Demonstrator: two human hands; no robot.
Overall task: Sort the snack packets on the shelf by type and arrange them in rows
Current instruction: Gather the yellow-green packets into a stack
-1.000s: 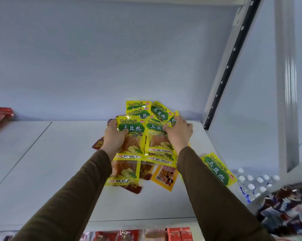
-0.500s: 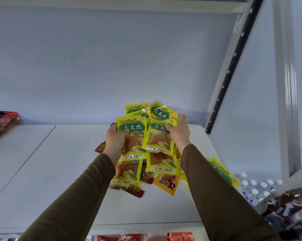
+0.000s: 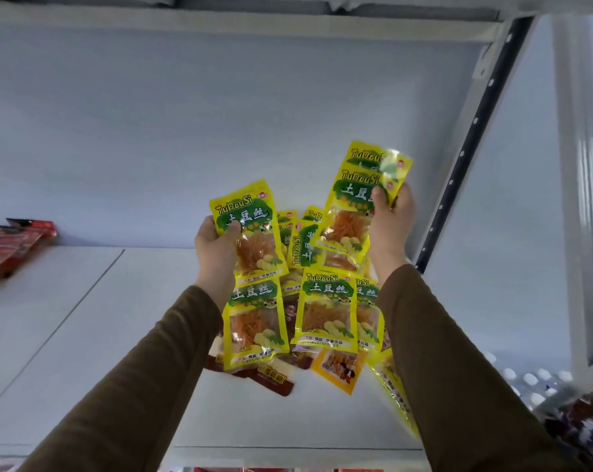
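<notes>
Several yellow-green potato-strip packets (image 3: 325, 311) lie in a loose heap on the white shelf (image 3: 94, 321), right of the middle. My left hand (image 3: 216, 243) grips one such packet (image 3: 251, 229) by its top left corner, raised above the heap. My right hand (image 3: 390, 216) holds two or more of the same packets (image 3: 353, 206) fanned together, higher and to the right. Dark brown packets (image 3: 271, 379) and an orange-yellow packet (image 3: 337, 369) stick out from under the heap's front edge.
Red packets (image 3: 12, 243) lie at the shelf's far left. A black perforated upright (image 3: 472, 131) and a white frame bound the shelf on the right. Bottle caps (image 3: 527, 379) show below right, and red boxes (image 3: 288, 469) on the shelf beneath.
Both hands have lifted off the heap, each carrying yellow-green packets. The right hand rose higher and to the right; the left rose a little.
</notes>
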